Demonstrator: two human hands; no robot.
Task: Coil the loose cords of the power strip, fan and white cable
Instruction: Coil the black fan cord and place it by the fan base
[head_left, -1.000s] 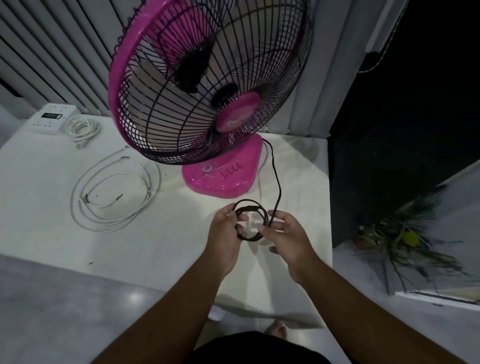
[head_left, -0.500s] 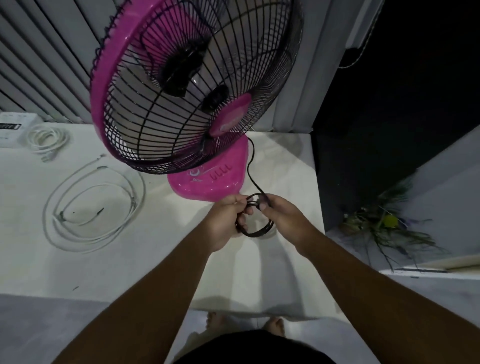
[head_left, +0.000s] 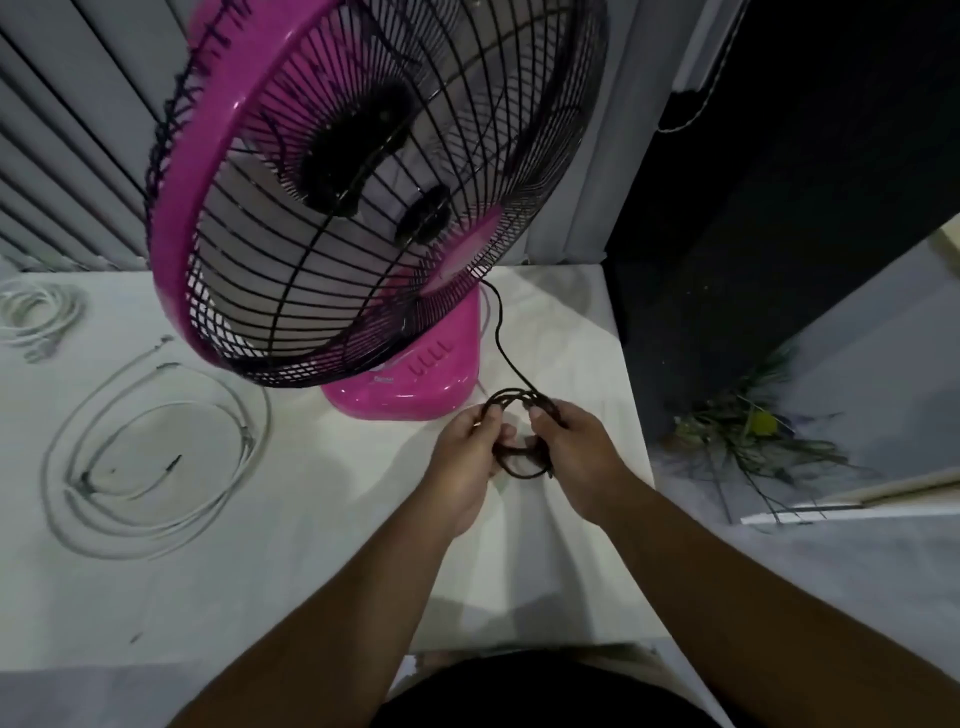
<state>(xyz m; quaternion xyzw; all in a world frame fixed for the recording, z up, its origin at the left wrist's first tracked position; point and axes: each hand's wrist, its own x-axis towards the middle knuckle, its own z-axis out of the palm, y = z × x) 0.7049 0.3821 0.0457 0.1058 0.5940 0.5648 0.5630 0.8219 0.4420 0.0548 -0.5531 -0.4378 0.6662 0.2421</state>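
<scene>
**Q:** What is changing since a moment ago?

**A:** Compared with half a second earlier, both hands are sitting closer together, and the black coil between them is looking tighter and more bunched. The white power strip that was at the table's far left is no longer in view.

**Q:** What are the materials and shapes?

**A:** A pink fan (head_left: 363, 197) is filling the upper middle: a glossy plastic ring around a round cage of thin black wire ribs, tilted toward the viewer, on a smooth, rounded pink base. It is standing on a white table (head_left: 311, 545) with a matte, faintly creased surface. At 9 o'clock from the fan's base, a thin white cable (head_left: 156, 457) is lying in wide, flat, loose loops. At the frame's far left edge, a second white cord bundle (head_left: 36, 317) is resting in a small, tight coil.

**Q:** Where is the fan's cord, and what are the hands doing?

**A:** The black cord (head_left: 501, 338) is running thin and rubbery from behind the base, down toward 5 o'clock, into a small round coil. The left hand (head_left: 467, 462) is closing its fingers on the coil's left side; the right hand (head_left: 576, 457) is pinching the right side. The coil is sitting between the two grips, its top arc rising above the fingertips and its bottom arc hanging below the thumbs, just in front of the base.
</scene>
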